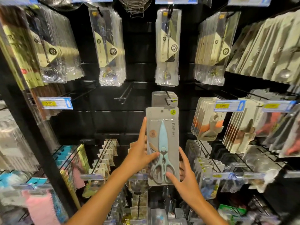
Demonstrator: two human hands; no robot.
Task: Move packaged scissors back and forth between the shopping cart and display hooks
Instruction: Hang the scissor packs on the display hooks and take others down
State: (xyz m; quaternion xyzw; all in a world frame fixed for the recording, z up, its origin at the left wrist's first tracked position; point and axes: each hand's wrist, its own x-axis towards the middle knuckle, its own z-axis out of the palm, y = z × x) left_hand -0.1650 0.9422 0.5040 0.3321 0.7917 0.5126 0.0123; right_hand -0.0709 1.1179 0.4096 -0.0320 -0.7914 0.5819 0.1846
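Observation:
A grey card pack of pale blue scissors is held upright in front of the black display wall. My left hand grips its left edge, thumb across the front near the pivot. My right hand grips the lower right corner, thumb over the handles. The pack's hang hole sits just below and in front of a display hook that carries more of the same grey packs. No shopping cart is in sight.
An empty hook juts out left of the scissors hook. Packaged spoons and utensils hang above, peelers to the right, small carded items below left. A black upright post runs down the left.

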